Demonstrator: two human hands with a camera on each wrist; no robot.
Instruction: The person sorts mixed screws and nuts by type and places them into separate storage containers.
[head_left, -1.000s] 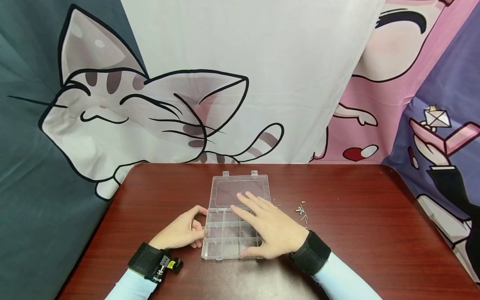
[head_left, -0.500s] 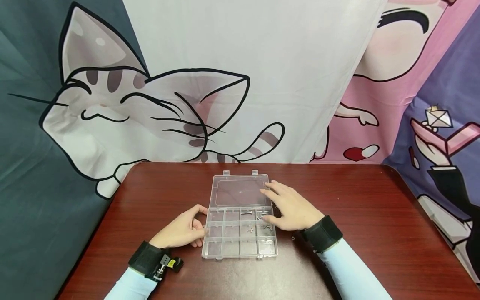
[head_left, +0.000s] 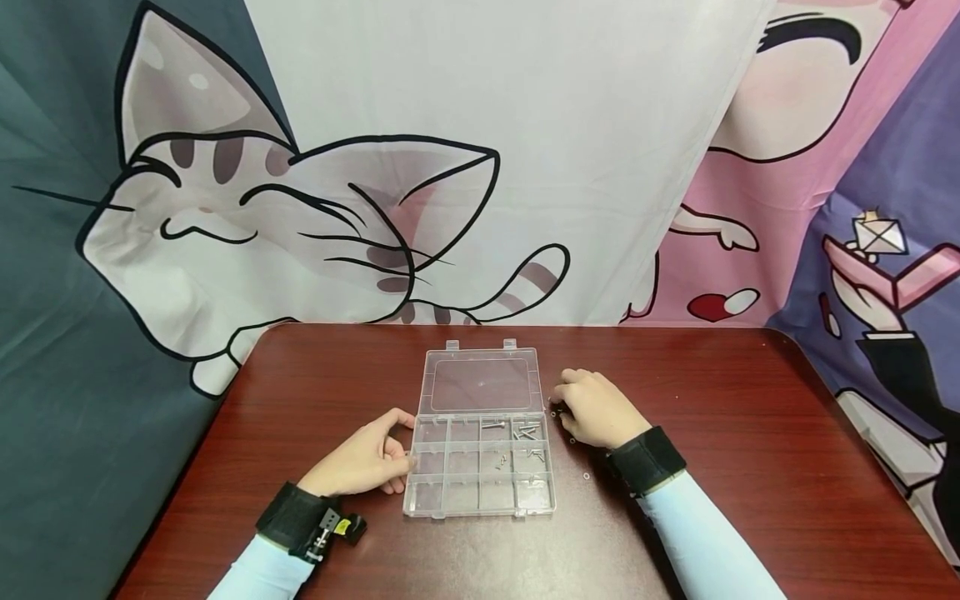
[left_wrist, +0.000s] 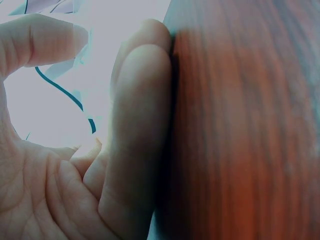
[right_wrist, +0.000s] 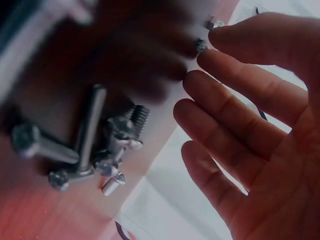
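A clear plastic compartment box (head_left: 480, 479) lies with its lid (head_left: 480, 379) folded back. My left hand (head_left: 363, 457) holds its left edge, thumb and index finger at the side. Screws (head_left: 525, 432) lie in the upper right compartments, with small metal pieces (head_left: 502, 461) in the one beside. My right hand (head_left: 600, 408) is low over the table right of the box, fingers bent downward. In the right wrist view its thumb and index fingertips are close together, right by a small metal piece (right_wrist: 201, 45). Several loose screws (right_wrist: 90, 130) lie on the table near that hand.
A small ring-shaped piece (head_left: 587, 476) and another small piece (head_left: 572, 440) lie on the dark red wooden table (head_left: 750, 467) near the right wrist. Printed cloth (head_left: 525, 100) with cartoon figures hangs behind the table's back edge.
My right hand has moved off the box to the right and down to the table, its fingers now bent. The compartments it covered show. The left hand stays at the box edge.
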